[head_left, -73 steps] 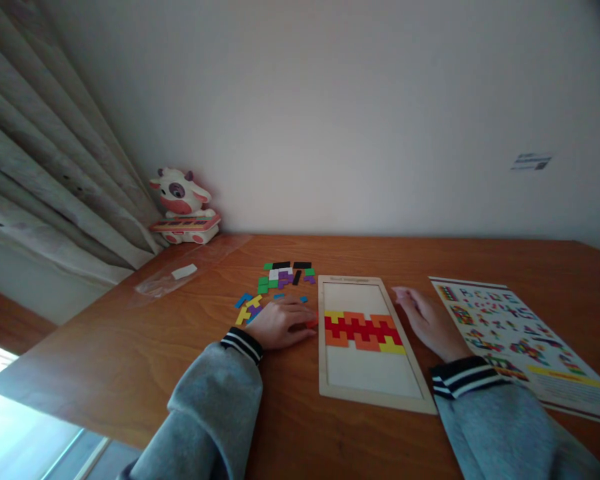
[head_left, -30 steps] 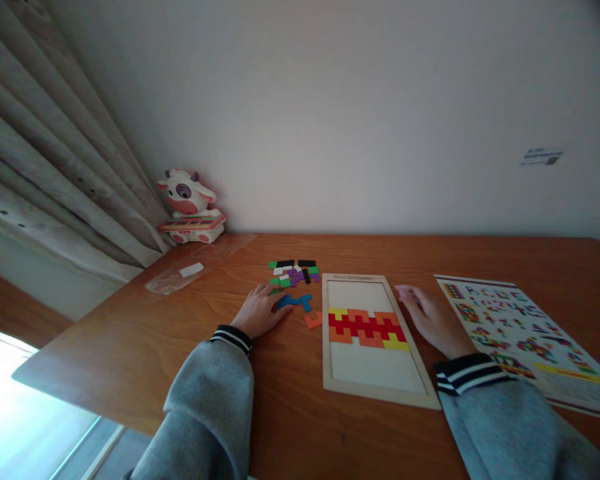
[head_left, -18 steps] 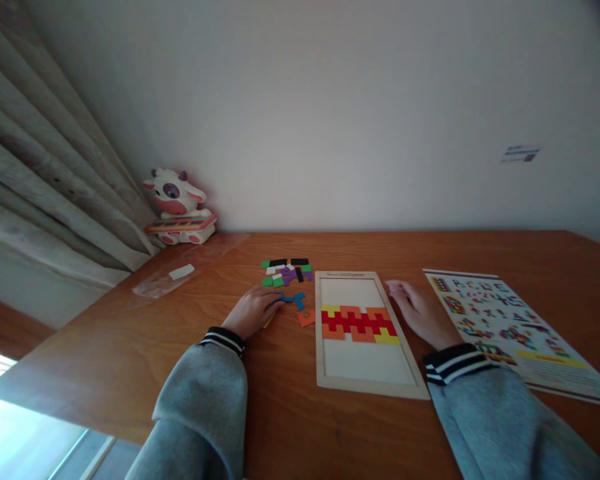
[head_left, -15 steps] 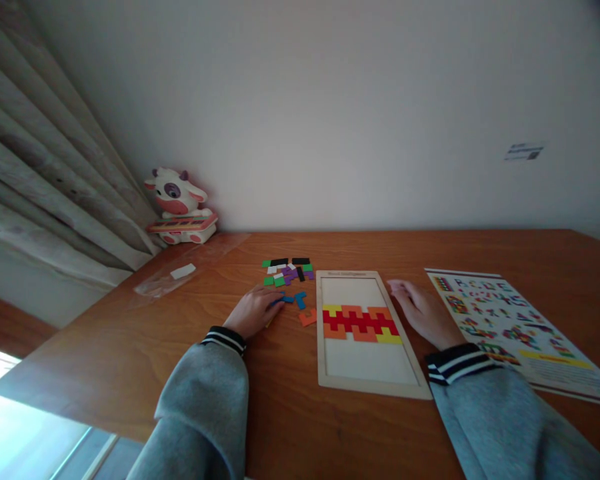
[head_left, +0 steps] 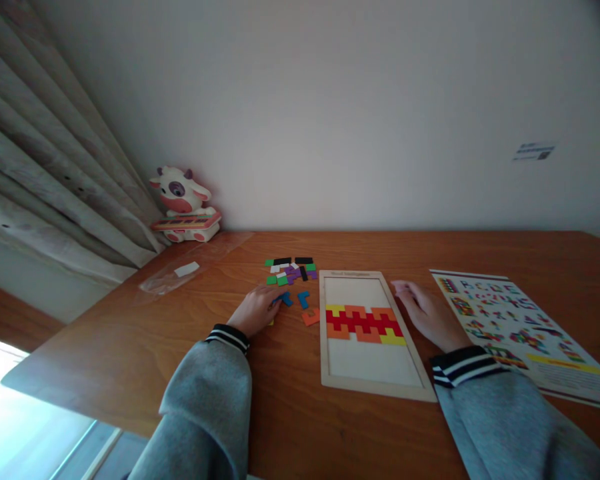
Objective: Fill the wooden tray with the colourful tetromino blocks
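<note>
My left hand [head_left: 255, 311] is on the table left of the puzzle board, thumb and fingers closed on a blue puzzle piece [head_left: 287, 299]. A second blue piece [head_left: 303, 299] lies just to its right, apart from it. An orange piece [head_left: 311, 317] is close to the board's left edge, and a bit of yellow shows under my left hand. In the wooden puzzle board [head_left: 324, 363], red, orange and yellow pieces [head_left: 365, 323] interlock in a band across the middle. My right hand [head_left: 425, 313] rests open beside the board's right edge, holding nothing.
Behind my left hand lie several green, white, purple and black pieces [head_left: 293, 272]. A printed pattern sheet [head_left: 520, 320] lies at the right. Farther left are a clear plastic bag [head_left: 160, 285] and a toy cow with a keyboard [head_left: 185, 207], near the curtain [head_left: 45, 160].
The blue piece at my left hand has turned and come apart from the other blue piece, so a gap shows between them. My right hand stays by the board. The view has shifted slightly.
</note>
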`<action>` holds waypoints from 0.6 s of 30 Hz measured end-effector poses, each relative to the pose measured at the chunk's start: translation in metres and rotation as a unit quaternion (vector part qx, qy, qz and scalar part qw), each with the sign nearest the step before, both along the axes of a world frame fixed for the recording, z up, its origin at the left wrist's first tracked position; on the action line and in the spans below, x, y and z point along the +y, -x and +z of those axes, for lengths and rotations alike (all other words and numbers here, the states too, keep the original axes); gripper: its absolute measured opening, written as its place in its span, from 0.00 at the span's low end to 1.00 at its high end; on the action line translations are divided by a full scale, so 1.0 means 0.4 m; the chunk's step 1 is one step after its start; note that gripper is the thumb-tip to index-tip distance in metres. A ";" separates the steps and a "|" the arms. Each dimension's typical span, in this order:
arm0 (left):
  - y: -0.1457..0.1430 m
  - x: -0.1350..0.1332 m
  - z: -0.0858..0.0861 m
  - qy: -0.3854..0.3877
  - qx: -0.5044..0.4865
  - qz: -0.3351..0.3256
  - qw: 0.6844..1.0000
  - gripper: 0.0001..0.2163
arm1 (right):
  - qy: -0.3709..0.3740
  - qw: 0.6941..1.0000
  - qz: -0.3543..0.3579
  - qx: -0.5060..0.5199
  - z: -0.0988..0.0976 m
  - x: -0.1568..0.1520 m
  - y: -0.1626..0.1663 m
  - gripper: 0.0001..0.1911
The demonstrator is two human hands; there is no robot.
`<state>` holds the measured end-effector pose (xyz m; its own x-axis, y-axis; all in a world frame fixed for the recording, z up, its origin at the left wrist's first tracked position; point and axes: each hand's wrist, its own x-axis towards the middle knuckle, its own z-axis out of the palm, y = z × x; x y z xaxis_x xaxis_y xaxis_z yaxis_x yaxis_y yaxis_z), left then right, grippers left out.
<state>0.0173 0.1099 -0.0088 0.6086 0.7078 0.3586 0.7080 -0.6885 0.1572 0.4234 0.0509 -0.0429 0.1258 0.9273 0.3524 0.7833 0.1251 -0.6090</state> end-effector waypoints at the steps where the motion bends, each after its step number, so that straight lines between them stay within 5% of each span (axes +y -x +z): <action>1: -0.001 0.000 0.000 0.000 -0.001 0.002 1.000 0.15 | 0.001 1.000 0.000 -0.002 -0.002 0.001 -0.001 0.22; 18: -0.031 -0.025 0.009 0.017 -0.055 0.006 0.998 0.17 | -0.005 1.000 0.012 -0.004 -0.005 0.001 -0.003 0.22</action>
<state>0.0298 0.1001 -0.0052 0.5591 0.7276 0.3974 0.6931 -0.6733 0.2576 0.4244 0.0514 -0.0448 0.1001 0.9266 0.3625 0.7846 0.1505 -0.6014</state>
